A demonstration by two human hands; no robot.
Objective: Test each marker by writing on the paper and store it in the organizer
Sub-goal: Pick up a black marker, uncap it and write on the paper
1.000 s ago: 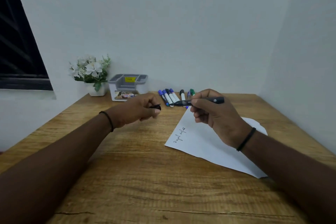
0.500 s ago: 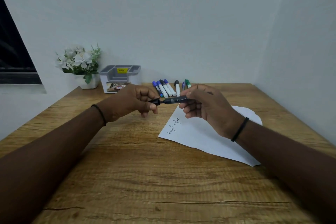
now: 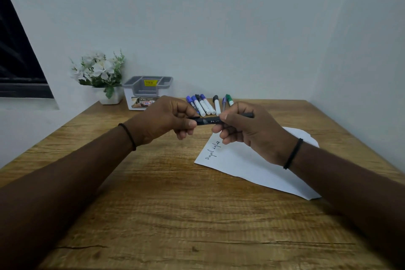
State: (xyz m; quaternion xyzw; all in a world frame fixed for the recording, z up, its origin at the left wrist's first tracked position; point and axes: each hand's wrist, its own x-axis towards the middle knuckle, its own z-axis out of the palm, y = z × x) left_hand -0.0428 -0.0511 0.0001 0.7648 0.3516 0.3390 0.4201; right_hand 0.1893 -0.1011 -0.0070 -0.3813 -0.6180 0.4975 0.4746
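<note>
Step in hand, by judgement: recapping a tested black marker [image 3: 208,120]. Left hand [image 3: 162,121] pinches the cap end; right hand [image 3: 252,131] grips the barrel; the hands are close together above the table [image 3: 175,215]. Next move likely calls for seating the cap fully, then carrying the marker back-left to the grey organizer [image 3: 148,92]. Untested markers [image 3: 205,105] lie in a row beside it. The paper [image 3: 252,164], bearing one written line, lies right. Wooden table set in a white-walled corner; potted flowers [image 3: 99,74] at back left.
</note>
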